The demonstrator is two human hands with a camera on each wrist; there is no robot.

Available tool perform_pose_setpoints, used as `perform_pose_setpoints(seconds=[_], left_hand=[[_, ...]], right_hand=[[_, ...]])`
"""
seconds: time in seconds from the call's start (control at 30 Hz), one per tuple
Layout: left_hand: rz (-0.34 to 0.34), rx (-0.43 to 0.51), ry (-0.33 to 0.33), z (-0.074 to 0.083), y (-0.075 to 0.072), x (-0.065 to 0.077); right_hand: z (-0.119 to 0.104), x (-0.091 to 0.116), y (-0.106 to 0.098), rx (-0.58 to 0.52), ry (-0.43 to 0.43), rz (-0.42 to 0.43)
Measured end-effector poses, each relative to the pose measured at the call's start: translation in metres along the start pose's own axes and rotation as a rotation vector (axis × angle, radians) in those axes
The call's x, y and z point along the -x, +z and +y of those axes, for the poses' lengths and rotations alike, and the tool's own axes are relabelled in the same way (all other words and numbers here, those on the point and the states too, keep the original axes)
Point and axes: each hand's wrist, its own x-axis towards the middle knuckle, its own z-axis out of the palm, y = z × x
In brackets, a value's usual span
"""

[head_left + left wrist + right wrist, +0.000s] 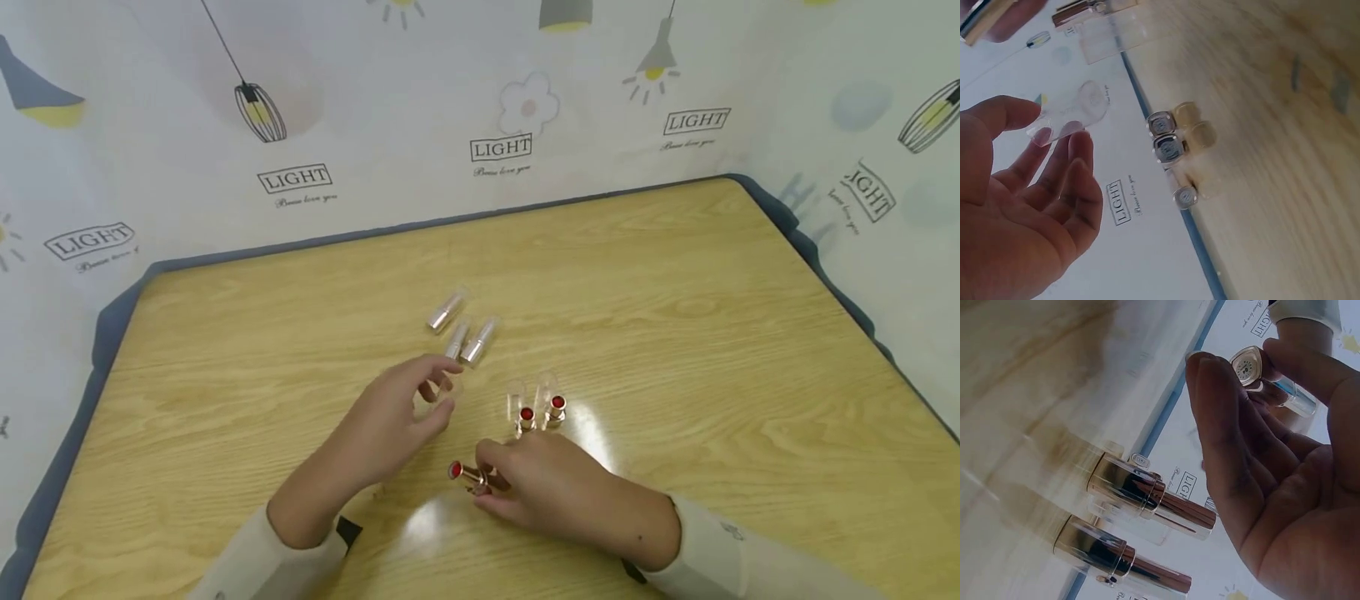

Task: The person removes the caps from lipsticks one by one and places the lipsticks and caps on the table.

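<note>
In the head view my right hand (551, 487) pinches the base of an uncapped lipstick (470, 477) with a red tip and shiny gold tube, tilted to the left. My left hand (393, 421) is up and to the left of it. Between thumb and fingers, the left hand holds a clear lipstick cap (1088, 106), plain in the left wrist view. Two more uncapped red lipsticks, one on the left (527, 415) and one on the right (556, 408), stand upright just beyond the right hand. Clear caps (547, 383) are on the table behind them.
Three capped lipsticks (478, 342) lie on the wooden table (675, 333) beyond my left hand. One (446, 312) lies farther back than the other two. A printed white cloth wall (412, 108) borders the table's back and sides.
</note>
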Motion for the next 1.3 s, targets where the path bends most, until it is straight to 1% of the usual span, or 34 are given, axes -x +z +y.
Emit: perform_pose_setpoints(seconds=[0.1, 0.17, 0.3, 0.43, 0.67, 0.8, 0.97, 1.2, 1.3], left_hand=[[-0.023, 0.021, -0.008, -0.002, 0.008, -0.01], [-0.032, 0.019, -0.002, -0.003, 0.013, -0.016], [-0.046, -0.006, 0.021, -0.003, 0.022, -0.022], [-0.057, -0.027, 0.018, 0.0, 0.024, -0.023], [-0.121, -0.028, 0.01, 0.005, 0.028, -0.026], [-0.135, -0.044, 0.011, 0.006, 0.029, -0.027], [-0.135, -0.076, 0.035, 0.007, 0.03, -0.029], [-0.143, -0.099, 0.076, 0.006, 0.031, -0.032], [-0.132, -0.122, 0.093, 0.007, 0.029, -0.03]], right_hand=[[0.0, 0.0, -0.002, 0.0, 0.0, -0.006], [0.0, 0.0, -0.004, 0.008, -0.004, -0.003], [-0.001, 0.0, -0.006, 0.016, -0.022, -0.014], [-0.003, 0.0, -0.008, 0.02, -0.034, -0.029], [-0.003, 0.0, -0.009, 0.036, -0.023, -0.022], [-0.002, 0.0, -0.009, 0.042, -0.021, -0.022], [-0.001, 0.001, -0.01, 0.038, -0.016, -0.026], [0.002, 0.001, -0.011, -0.001, 0.003, -0.032], [0.003, 0.002, -0.011, -0.008, 0.012, -0.031]])
